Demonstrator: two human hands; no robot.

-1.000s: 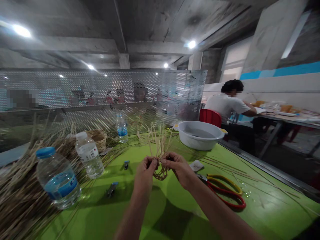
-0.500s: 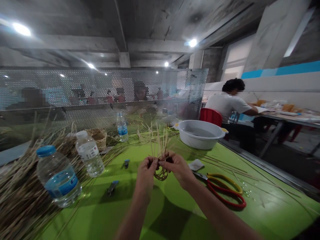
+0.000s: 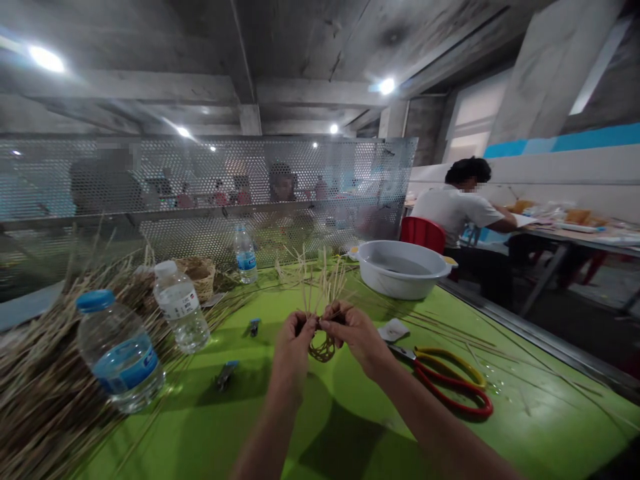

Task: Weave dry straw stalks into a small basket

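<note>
Between my hands, above the green table (image 3: 210,433), is a small woven piece of plant strands (image 3: 323,350), its rounded looped part below and loose strand ends fanning upward. My left hand (image 3: 295,333) is closed on its left side, thumb and fingers pinching near the middle. My right hand (image 3: 353,330) pinches strands on the right side, fingertips close to the left thumb. Fingers hide part of the weave. Right of my right hand lie scissors (image 3: 450,380) with one red and one yellow handle, beside a crumpled white scrap (image 3: 393,330).
Water bottles (image 3: 123,367) and a heap of dry strands (image 3: 40,373) occupy the left. Two small clips (image 3: 226,375) lie nearer. A grey-white basin (image 3: 400,270) stands at the back right, before a perforated metal screen (image 3: 200,193). A person (image 3: 455,207) sits at another table.
My hands stay almost in place, still pinching the woven piece. The upright strand ends have shifted slightly and spread to the right. Behind the screen, a dim figure at left has moved right.
</note>
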